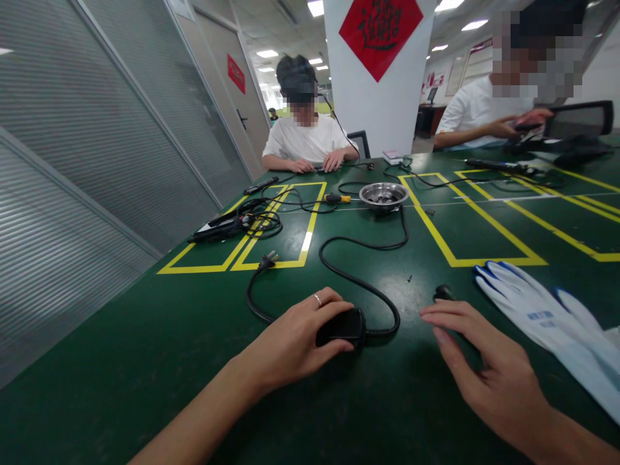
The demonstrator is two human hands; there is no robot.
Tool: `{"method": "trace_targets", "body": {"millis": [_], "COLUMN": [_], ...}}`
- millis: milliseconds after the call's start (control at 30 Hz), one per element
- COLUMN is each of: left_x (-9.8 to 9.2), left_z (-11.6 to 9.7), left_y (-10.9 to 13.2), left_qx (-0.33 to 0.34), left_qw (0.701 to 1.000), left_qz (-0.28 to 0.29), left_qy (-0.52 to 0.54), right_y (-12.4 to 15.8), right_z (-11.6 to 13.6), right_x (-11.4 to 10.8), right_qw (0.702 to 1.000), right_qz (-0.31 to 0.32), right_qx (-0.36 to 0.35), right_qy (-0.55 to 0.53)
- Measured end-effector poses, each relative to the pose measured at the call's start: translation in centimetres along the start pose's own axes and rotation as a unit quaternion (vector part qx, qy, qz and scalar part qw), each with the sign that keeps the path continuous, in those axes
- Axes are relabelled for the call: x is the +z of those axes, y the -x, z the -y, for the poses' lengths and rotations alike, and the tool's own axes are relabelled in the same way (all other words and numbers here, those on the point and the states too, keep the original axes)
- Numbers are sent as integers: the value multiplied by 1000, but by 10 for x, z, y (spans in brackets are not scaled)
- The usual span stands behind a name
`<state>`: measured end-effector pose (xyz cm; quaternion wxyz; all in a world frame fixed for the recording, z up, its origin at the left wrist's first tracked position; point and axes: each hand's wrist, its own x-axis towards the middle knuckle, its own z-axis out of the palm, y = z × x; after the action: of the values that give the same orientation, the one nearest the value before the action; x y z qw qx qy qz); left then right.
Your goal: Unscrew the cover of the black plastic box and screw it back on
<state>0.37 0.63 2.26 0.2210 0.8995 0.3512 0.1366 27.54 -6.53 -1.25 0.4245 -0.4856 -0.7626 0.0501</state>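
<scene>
My left hand (310,336), a ring on one finger, is closed around a small black box (341,328) resting on the table. A thick black cable (382,332) leaves its right end; a cord with a plug (268,259) curves out from behind my hand. My right hand (484,361) hovers low to the right, fingers stretched and thumb apart. Just past its fingers shows the rounded end of a dark object (444,292), mostly hidden behind the hand; I cannot tell whether they touch. Tiny dark screws (409,278) lie between and beyond the hands.
White gloves (542,316) lie at right on the green table (145,336). Farther back are a metal bowl (383,187) with small parts, a yellow-black screwdriver (337,198), tangled cables (264,223) and yellow tape outlines. Two people (310,139) sit across, their hands on small items.
</scene>
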Motion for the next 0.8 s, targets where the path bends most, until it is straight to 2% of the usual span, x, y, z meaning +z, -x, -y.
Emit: {"method": "trace_targets", "body": {"millis": [233,533,667,733,800], "left_x": [6,9,14,21,29], "left_z": [4,0,-5,-6,-5], "left_y": [-1,-1,-1,-2,-3], "left_qx": [-1,12,33,36,25], "left_qw": [999,996,990,989,990], "left_qz": [42,44,-20,-13,14], "left_qy": [-24,-81,-136,-140,-137], "right_y": [1,-1,-10,-8,-2], "right_z": [-1,-6,-19,-31,-43], "right_x": [0,1,-9,-14,-15], "right_qw": [1000,1000,986,964,949], "right_qz": [3,7,9,45,91], "right_qx": [-13,-8,52,117,172], "right_qy": [-10,23,160,234,250]}}
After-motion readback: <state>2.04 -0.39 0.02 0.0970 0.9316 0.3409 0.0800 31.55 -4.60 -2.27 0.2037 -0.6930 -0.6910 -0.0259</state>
